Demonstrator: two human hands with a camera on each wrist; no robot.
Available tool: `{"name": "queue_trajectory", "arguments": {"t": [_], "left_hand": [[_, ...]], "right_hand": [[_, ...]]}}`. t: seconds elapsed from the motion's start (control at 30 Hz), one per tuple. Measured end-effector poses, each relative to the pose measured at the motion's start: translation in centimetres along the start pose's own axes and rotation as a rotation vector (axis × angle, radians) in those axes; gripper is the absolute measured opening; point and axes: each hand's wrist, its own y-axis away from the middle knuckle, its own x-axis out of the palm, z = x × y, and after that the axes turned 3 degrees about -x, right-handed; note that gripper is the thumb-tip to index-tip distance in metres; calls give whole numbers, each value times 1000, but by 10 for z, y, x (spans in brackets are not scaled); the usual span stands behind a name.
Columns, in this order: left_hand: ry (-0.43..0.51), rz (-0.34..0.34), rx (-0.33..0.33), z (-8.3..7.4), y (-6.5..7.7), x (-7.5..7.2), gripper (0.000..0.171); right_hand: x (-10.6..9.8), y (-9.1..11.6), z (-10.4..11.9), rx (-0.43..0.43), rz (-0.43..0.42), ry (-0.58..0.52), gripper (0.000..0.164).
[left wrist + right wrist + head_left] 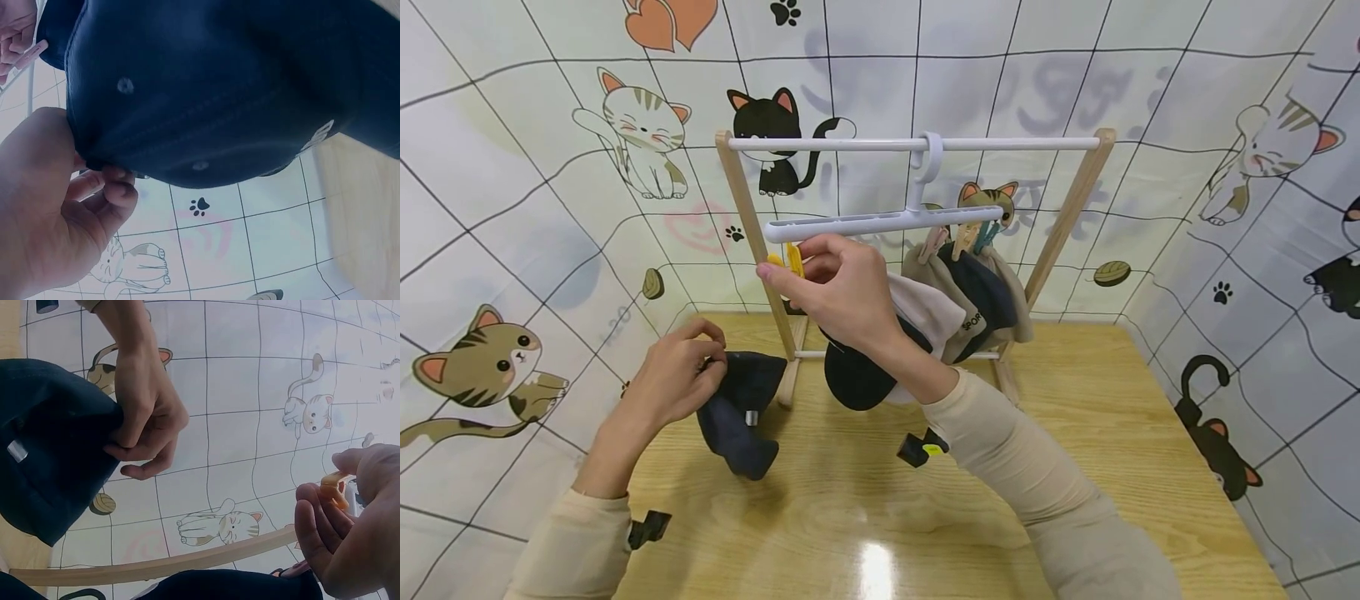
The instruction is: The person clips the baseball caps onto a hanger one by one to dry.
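Note:
My left hand pinches the edge of a dark navy baseball cap, which hangs tilted above the table, left of the rack; its crown, with small eyelets, fills much of the left wrist view. A yellow clothespin is pinched between the thumb and fingers of my right hand, just under the left end of a pale lavender hanger. Behind that hand and forearm hang a black cap and a beige-and-navy cap, the black one partly hidden. Clothespins show at the hanger's right end.
The hanger hooks over the white rail of a rack with wooden legs, standing on a wood-grain table. A sheet printed with cats and grid lines surrounds the table. Black camera mounts sit at my wrists.

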Motion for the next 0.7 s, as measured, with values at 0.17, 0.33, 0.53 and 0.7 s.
{"name": "queue_trajectory", "arguments": {"t": [0.17,0.33,0.53,0.7], "left_hand": [[28,48,-31,-4,-4,-1,25],[50,82,-65,-8,-7,-1,26],[101,129,-85,-10,-10,-1,32],[178,173,-101,-12,-11,-3,39]], "right_hand": [[-1,0,-1,-25,14,-3,35],[-3,0,-1,-37,17,-3,34],[-4,1,-2,-35,34,-16,35],[-5,1,-1,-51,51,-7,32]]}}
